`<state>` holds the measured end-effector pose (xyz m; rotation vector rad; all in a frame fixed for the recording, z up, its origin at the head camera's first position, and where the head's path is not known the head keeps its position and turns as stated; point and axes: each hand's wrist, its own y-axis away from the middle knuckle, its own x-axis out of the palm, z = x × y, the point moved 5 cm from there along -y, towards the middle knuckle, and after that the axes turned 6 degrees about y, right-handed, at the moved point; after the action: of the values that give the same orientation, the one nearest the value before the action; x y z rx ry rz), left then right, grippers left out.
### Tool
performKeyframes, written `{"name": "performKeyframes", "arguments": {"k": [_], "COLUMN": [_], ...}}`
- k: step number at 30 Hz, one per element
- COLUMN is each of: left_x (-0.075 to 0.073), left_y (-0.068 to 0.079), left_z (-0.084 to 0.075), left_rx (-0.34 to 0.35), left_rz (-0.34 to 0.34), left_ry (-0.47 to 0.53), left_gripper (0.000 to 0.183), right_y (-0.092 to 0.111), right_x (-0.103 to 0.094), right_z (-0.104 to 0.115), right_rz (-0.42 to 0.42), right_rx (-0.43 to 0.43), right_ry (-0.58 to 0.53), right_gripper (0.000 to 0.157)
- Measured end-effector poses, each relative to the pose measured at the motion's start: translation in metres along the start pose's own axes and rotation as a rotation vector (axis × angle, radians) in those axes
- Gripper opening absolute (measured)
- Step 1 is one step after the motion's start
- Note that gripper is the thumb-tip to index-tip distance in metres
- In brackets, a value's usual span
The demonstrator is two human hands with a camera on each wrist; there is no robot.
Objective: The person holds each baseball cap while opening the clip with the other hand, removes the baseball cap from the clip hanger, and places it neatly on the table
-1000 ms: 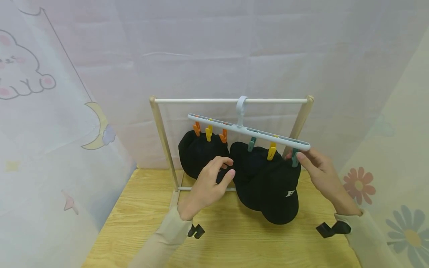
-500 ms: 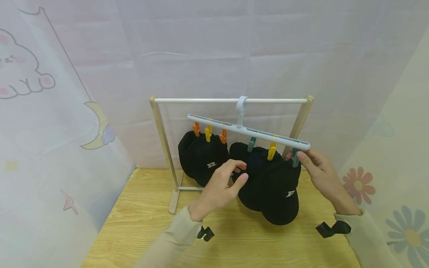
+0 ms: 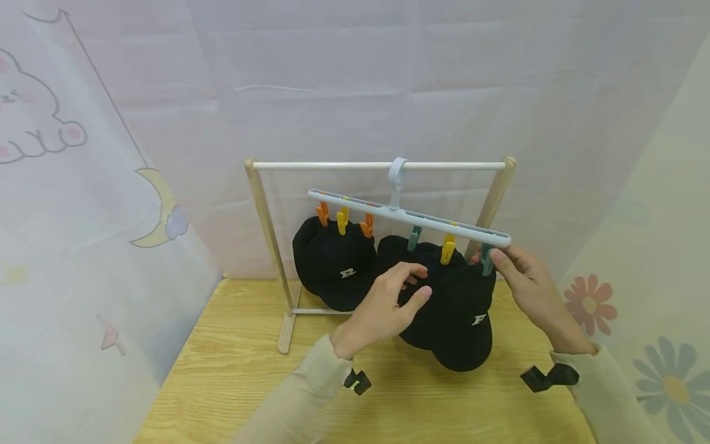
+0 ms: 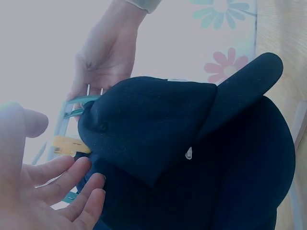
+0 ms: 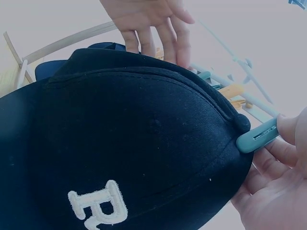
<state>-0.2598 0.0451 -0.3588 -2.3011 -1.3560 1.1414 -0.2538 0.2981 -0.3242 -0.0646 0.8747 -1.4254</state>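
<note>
My right hand (image 3: 527,280) pinches the green clothespin (image 3: 487,259) at the right end of a pale blue hanger (image 3: 444,227). This clothespin bites the crown of a black baseball cap (image 5: 144,129) with a white letter R. More black cap fabric hangs beside it from a yellow clothespin (image 3: 448,250) and another green clothespin (image 3: 414,238). In front of these caps is my left hand (image 3: 385,305), its fingers loosely bent and holding nothing. In the left wrist view its fingertips (image 4: 98,181) lie near the cap fabric; whether they touch it I cannot tell.
Another black cap (image 3: 333,262) hangs at the hanger's left half from two orange clothespins and a yellow one. The hanger hooks over the white rail (image 3: 310,166) of a wooden rack (image 3: 266,231). Below is a wood-grain table (image 3: 222,370), with printed cloth (image 3: 344,92) behind.
My left hand has moved right, from before the left cap to before the right-hand caps, uncovering the left cap's white letter. My right hand keeps its pinch on the end clothespin.
</note>
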Motion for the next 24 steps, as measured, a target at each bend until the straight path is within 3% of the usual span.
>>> {"name": "performKeyframes", "arguments": {"k": [24], "left_x": [0.019], "left_y": [-0.019], "left_z": [-0.006], "left_rx": [-0.009], "left_rz": [0.055], "left_ry": [-0.027], "left_gripper": [0.045], "right_y": [0.001], "right_x": [0.002], "right_z": [-0.002], "right_rz": [0.013], "right_rx": [0.001], "right_ry": [-0.003], "right_gripper": [0.029]}}
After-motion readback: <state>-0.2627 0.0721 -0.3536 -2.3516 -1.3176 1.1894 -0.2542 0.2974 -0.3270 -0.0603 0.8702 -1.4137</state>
